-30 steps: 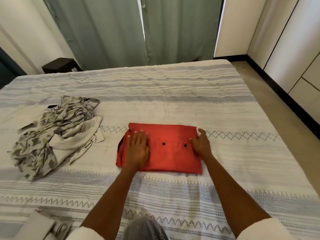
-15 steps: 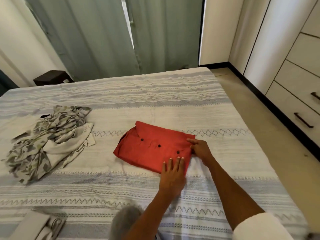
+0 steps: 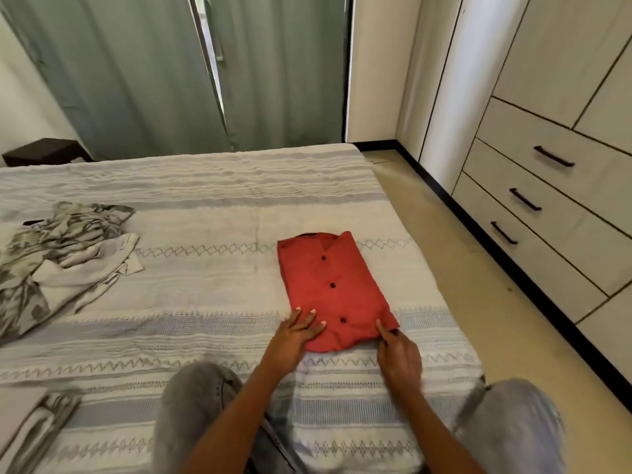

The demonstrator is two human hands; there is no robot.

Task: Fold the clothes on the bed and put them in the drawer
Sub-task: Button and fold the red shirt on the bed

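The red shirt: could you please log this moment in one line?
red shirt: folded, on bed | left hand: resting on it | right hand: pinching corner

Bare bedspread (image 3: 212, 285) between shirt (image 3: 333, 289), heap (image 3: 58, 258)

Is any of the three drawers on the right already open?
No, all three drawers sit flush and closed, while the folded red shirt lies on the bed.

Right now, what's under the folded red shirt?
The red shirt lies flat on the striped bedspread. Left hand rests on its near edge; right hand pinches its corner. Anything beneath it is hidden.
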